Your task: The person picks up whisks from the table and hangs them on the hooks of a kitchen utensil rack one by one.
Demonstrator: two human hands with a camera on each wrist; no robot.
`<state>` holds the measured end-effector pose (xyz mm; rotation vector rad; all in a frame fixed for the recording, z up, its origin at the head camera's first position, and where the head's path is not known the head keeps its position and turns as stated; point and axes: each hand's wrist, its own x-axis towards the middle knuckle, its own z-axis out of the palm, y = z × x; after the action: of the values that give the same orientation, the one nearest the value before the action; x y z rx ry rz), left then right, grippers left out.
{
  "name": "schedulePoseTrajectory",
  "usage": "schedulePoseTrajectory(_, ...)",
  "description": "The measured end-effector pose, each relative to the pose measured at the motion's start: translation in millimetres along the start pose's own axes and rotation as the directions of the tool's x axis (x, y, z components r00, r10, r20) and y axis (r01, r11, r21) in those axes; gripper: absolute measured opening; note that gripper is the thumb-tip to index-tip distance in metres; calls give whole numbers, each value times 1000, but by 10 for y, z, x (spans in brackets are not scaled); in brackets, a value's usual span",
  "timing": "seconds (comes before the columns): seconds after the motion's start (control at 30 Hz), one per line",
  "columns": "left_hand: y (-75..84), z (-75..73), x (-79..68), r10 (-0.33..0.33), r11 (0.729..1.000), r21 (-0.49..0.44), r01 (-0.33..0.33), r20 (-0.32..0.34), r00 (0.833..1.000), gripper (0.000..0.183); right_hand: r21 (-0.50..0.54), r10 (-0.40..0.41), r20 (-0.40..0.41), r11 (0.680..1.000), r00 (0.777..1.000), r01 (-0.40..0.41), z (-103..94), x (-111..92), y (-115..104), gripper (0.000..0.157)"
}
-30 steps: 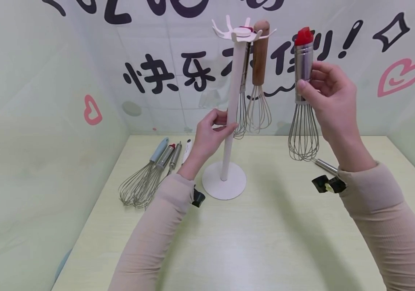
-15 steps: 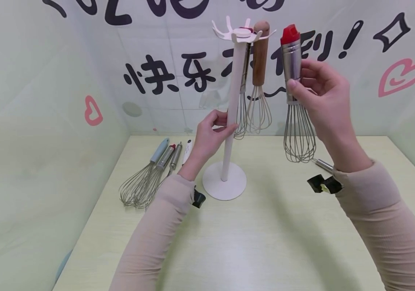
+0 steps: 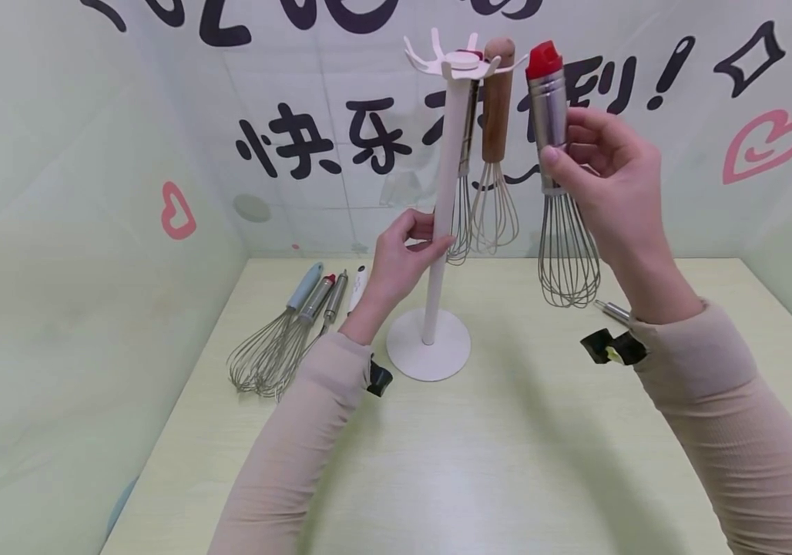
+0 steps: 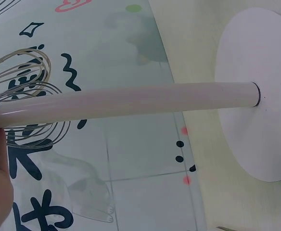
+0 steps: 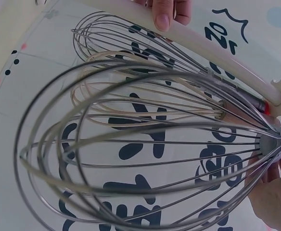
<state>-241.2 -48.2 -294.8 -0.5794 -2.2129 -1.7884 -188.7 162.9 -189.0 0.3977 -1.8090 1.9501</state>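
My right hand (image 3: pixel 611 181) grips a steel whisk (image 3: pixel 550 116) by its handle, red cap up and wires hanging down, a little right of the white rack (image 3: pixel 446 169). Its wires (image 5: pixel 145 139) loom large in the right wrist view. Around the rack's pole, halfway up, my left hand (image 3: pixel 406 250) pinches with thumb and fingers; in the left wrist view the pole (image 4: pixel 131 100) runs across to its round base. From the rack's hooks hang a wooden-handled whisk (image 3: pixel 497 108) and, partly behind the pole, a whisk with a red top (image 3: pixel 467 139).
On the table's left lie a blue-handled whisk (image 3: pixel 302 289), a red-capped steel whisk (image 3: pixel 316 299), a thin steel-handled tool (image 3: pixel 335 297) and a white handle (image 3: pixel 357 285). Another steel handle (image 3: pixel 614 311) lies at right, partly behind my right wrist. A printed cloth (image 3: pixel 285 216) hangs behind.
My right hand has carried the steel whisk leftward and slightly up, closer to the rack, and its handle now tilts a little left. The left hand stays on the pole.
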Motion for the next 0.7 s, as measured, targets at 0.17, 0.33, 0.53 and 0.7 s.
schedulePoseTrajectory(0.17, -6, 1, -3, -3, 1000, 2, 3, 1, 1000, 30, -3, -1, 10, 1000, 1000, 1, 15, 9, 26, 34)
schedulePoseTrajectory(0.33, -12, 2, 0, -1, 1000, -2, 1, 0, 1000, 31, -20, 1, 15, 1000, 1000, 0, 36, 16, 27, 35)
schedulePoseTrajectory(0.53, -20, 0, -2, -9, 1000, -6, 9, -1, 1000, 30, 7, 11, 16, 1000, 1000, -11, 68, 14, 35, 34)
schedulePoseTrajectory(0.7, -9, 0, -6, 0, 1000, 0, 0, 3, 1000, 30, -1, 28, 13, 1000, 1000, -28, 87, 16, 45, 35)
